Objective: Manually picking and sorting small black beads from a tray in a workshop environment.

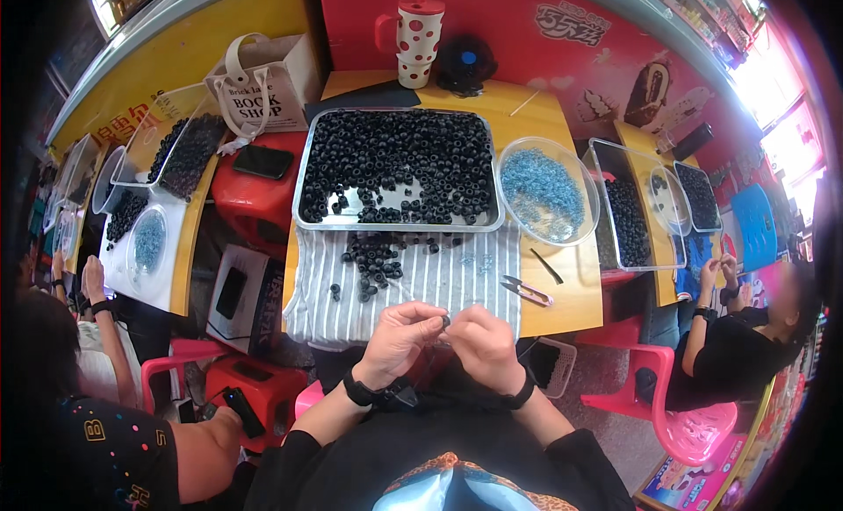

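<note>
My left hand (397,342) pinches a small black bead (445,321) between thumb and forefinger, just over the near edge of a striped grey cloth (421,291). Close beside it, the fingertips of my right hand (487,351) are pressed together; whatever they grip is too small to make out. Loose black beads (373,261) lie scattered on the cloth ahead of my hands, along with a few clear blue bits (479,263). Beyond stands a clear rectangular tray (399,226) filled with similar black beads. Thread snips (527,291) rest to the right of the cloth.
Right of the tray, a round clear tub (529,233) holds small blue pieces. A thin dark tool (547,266) lies nearby. A spotted tumbler (418,46), a black fan-like object (465,61) and a canvas bag (285,81) stand behind. Other people work at tables on both sides.
</note>
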`<control>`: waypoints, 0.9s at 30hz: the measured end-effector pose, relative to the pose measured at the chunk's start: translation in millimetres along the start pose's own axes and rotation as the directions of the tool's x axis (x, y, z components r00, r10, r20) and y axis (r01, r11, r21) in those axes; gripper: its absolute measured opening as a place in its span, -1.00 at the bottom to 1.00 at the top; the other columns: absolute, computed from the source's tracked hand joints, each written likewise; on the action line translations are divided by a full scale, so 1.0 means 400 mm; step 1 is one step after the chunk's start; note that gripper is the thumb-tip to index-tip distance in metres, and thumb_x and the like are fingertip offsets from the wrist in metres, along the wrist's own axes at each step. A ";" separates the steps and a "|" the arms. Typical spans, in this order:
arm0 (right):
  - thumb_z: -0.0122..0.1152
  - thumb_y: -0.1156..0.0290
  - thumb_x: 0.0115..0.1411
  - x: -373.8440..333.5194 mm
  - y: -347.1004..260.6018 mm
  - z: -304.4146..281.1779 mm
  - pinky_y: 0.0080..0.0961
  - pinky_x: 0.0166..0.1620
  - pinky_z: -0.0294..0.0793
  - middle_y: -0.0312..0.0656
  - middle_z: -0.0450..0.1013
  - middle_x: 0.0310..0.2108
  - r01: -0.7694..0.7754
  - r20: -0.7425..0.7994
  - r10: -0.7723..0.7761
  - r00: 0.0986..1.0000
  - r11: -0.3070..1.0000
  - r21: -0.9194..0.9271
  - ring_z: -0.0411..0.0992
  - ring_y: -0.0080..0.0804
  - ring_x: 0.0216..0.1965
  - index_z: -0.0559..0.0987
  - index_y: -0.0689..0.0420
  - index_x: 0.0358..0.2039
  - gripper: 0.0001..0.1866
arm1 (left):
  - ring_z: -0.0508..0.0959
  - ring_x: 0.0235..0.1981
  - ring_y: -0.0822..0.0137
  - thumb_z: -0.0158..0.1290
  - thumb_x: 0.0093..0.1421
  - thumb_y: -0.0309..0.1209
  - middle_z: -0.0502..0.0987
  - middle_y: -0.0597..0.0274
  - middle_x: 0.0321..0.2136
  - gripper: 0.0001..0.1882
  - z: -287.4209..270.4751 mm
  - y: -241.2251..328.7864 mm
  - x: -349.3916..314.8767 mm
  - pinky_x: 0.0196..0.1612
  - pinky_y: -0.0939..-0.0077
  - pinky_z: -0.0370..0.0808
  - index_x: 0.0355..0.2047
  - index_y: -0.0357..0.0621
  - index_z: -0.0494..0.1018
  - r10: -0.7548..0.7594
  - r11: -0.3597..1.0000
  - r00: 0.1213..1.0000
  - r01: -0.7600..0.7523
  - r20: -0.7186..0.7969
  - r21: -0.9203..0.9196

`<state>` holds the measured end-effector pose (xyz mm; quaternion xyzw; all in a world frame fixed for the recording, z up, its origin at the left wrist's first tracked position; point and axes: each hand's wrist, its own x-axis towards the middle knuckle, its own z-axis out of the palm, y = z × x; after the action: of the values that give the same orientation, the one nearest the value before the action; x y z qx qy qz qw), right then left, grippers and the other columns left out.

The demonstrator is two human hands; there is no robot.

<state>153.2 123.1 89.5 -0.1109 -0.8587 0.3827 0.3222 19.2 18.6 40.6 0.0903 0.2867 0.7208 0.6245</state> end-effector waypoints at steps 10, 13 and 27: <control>0.34 0.58 -0.01 0.013 0.017 -0.021 -0.52 -0.41 0.41 -0.16 0.47 -0.47 -0.232 0.162 0.194 0.968 0.937 0.262 0.44 -0.39 -0.50 0.56 0.24 -0.18 -0.68 | 0.58 -0.32 0.46 0.10 0.19 -0.59 0.56 0.20 -0.28 -0.57 0.006 0.009 0.006 -0.23 0.62 0.54 0.07 -0.33 0.32 -0.014 1.000 0.997 0.016 0.076 -0.025; 0.33 0.57 0.01 0.010 0.019 -0.014 -0.50 -0.38 0.44 -0.13 0.51 -0.41 -0.255 0.166 0.211 0.963 0.913 0.319 0.50 -0.34 -0.46 0.55 0.25 -0.18 -0.69 | 0.58 -0.32 0.46 0.10 0.19 -0.59 0.55 0.21 -0.30 -0.57 0.017 0.015 0.005 -0.26 0.66 0.55 0.08 -0.34 0.31 -0.016 1.000 0.997 0.017 0.070 -0.014; 0.26 0.62 0.01 0.001 0.052 -0.019 -0.47 -0.38 0.45 -0.09 0.52 -0.45 -0.164 0.172 0.104 0.980 0.908 0.385 0.54 -0.23 -0.41 0.54 0.25 -0.27 -0.78 | 0.58 -0.36 0.45 0.05 0.21 -0.60 0.56 0.19 -0.32 -0.65 0.004 0.017 0.004 -0.34 0.66 0.53 0.02 -0.35 0.37 -0.057 0.983 0.994 0.039 0.097 0.177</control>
<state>156.6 142.1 78.4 -0.0732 -0.7751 0.5771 0.2465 13.6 20.2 45.1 0.1746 0.3188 0.6721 0.6450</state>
